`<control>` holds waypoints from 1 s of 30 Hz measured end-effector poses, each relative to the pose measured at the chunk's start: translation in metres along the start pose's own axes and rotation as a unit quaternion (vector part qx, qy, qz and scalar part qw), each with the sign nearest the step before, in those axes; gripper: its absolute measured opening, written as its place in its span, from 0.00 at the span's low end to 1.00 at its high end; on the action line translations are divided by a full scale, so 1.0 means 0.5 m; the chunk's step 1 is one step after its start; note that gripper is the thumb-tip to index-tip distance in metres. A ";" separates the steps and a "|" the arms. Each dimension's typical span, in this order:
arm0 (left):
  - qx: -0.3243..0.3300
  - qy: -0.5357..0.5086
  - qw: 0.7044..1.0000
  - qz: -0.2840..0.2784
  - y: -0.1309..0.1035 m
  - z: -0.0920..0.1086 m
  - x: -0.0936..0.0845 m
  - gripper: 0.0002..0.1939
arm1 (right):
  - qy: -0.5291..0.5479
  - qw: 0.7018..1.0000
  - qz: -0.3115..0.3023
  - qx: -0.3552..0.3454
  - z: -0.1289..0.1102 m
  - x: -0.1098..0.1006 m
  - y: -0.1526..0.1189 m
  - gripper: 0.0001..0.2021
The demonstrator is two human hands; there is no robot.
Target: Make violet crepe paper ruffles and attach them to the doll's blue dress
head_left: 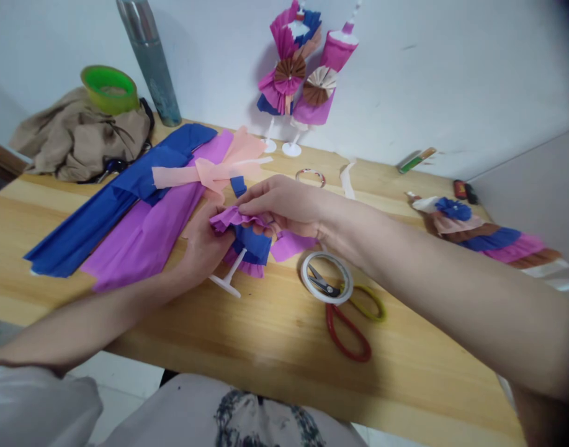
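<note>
My left hand (207, 245) is closed around a small white dress form, tilted over the table with its white stand (226, 285) toward me. Blue crepe paper (256, 247) covers the form's skirt, with a purple edge below. A gathered purple crepe paper strip (235, 217) lies across the form, pinched between the thumb and fingers of my right hand (282, 202). The form's upper part is hidden by my hands. Beside my right wrist lies a loose purple paper piece (293, 246). Red-and-yellow-handled scissors (347, 332) lie partly under a white tape roll (304, 276).
Blue crepe paper (149, 164), purple sheets (144, 239) and peach strips (177, 177) spread left. Behind stand a bottle (156, 74), a green tape roll (130, 96) on brown cloth (79, 136), and two dressed forms (288, 84) (337, 53). Another layered dress (493, 239) lies right.
</note>
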State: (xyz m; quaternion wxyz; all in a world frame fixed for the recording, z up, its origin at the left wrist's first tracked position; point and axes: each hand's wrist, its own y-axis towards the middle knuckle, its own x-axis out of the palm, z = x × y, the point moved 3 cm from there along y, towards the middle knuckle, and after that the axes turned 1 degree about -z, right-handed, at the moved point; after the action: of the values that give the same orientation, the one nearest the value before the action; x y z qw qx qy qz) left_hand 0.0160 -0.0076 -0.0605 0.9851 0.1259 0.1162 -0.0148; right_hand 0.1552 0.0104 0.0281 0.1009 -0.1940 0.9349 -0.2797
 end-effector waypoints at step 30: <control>0.207 0.254 0.940 0.094 0.005 -0.001 -0.041 0.40 | 0.045 0.998 -0.034 0.028 -0.008 -0.005 0.034 0.15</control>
State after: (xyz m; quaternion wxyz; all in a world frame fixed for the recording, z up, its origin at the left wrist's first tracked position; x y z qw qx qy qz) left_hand -0.0041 -0.0050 -0.0556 0.8721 0.3366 0.3444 0.0867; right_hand 0.1513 0.0264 0.0220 0.0550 -0.2099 0.9232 -0.3172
